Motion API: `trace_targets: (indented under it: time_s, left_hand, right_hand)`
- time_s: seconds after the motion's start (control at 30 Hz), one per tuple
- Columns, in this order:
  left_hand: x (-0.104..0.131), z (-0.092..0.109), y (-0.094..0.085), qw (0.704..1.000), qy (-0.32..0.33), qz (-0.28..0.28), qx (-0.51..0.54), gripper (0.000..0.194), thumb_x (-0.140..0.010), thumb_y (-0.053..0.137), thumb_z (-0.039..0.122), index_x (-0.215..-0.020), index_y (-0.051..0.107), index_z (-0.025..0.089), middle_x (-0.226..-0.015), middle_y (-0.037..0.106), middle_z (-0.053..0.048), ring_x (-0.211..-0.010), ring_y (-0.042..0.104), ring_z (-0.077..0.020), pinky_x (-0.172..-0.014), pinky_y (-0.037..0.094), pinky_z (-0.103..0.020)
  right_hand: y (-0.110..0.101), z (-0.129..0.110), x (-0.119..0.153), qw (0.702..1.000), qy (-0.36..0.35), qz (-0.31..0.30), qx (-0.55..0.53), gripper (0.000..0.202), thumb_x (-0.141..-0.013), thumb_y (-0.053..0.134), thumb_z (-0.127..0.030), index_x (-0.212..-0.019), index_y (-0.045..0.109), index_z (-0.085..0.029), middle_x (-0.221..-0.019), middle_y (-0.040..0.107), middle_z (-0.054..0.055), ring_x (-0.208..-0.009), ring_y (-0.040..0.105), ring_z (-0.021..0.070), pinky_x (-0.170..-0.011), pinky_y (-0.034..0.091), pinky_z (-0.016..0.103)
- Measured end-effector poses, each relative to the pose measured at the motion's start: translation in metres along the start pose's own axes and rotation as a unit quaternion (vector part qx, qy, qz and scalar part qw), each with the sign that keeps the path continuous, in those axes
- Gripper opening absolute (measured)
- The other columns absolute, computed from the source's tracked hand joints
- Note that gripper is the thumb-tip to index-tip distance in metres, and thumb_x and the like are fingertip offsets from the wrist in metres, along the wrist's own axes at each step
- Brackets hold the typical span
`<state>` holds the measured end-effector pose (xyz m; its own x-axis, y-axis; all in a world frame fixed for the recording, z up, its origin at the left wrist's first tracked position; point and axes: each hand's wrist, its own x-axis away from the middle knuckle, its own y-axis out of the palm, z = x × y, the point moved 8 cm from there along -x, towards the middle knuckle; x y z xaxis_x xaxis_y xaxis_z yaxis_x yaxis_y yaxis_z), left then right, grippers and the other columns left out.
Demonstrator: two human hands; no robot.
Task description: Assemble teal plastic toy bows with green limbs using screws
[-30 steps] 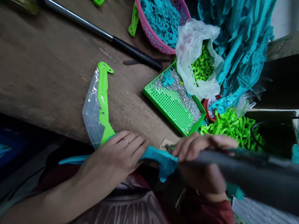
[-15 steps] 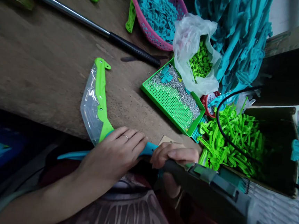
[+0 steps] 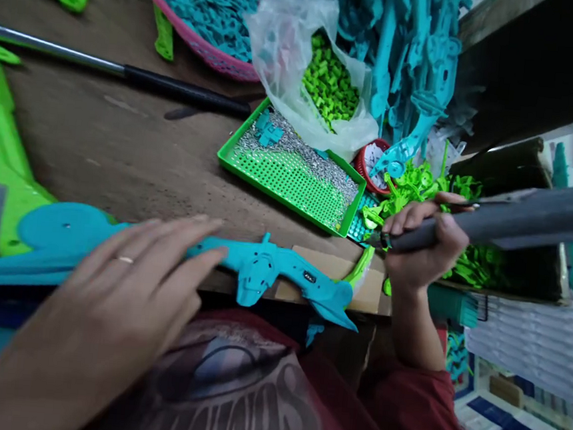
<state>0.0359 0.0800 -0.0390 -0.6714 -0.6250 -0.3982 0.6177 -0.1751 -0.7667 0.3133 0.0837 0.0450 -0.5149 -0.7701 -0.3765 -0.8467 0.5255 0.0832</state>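
The right hand [image 3: 421,247] moved one dark tool [image 3: 527,219] off one blue piece [image 3: 286,267].

The blue plastic piece [image 3: 290,262] lies along the table [image 3: 122,147] edge, the dark tool [image 3: 517,218] tilted nearby.

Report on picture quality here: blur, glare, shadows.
Head view: the left hand looks slightly soft and the dark tool smeared, perhaps from motion; the turquoise part reads more clearly. Head view: a bright highlight runs along the metal rod. Head view: deep shadow hides much of the cardboard box's inside.
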Motion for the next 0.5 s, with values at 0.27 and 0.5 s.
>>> trace_targets:
  time_s: [0.27, 0.5]
  left_hand:
    - [-0.041, 0.094, 0.104, 0.988, 0.133, -0.073, -0.044, 0.027, -0.088, 0.071, 0.032, -0.103, 0.067, 0.01, -0.115, 0.07, -0.018, -0.107, 0.066, -0.0336, -0.094, 0.054, -0.047]
    - [-0.038, 0.077, 0.085, 0.979, 0.19, -0.077, 0.007, 0.017, -0.095, 0.063, 0.032, -0.099, 0.064, 0.015, -0.12, 0.07, -0.014, -0.11, 0.067, -0.0263, -0.094, 0.055, -0.039]
  right_hand:
    - [-0.002, 0.058, -0.01, 0.997, -0.023, -0.001, 0.075, 0.042, -0.079, 0.066, -0.057, -0.102, 0.05, -0.027, -0.056, 0.048, -0.012, -0.043, 0.053, 0.0096, -0.05, 0.047, 0.026]
    - [-0.011, 0.059, -0.013, 0.999, -0.049, 0.008, 0.007, 0.038, -0.079, 0.072, -0.047, -0.104, 0.055, -0.024, -0.056, 0.057, -0.011, -0.044, 0.056, 0.0095, -0.051, 0.048, 0.025]
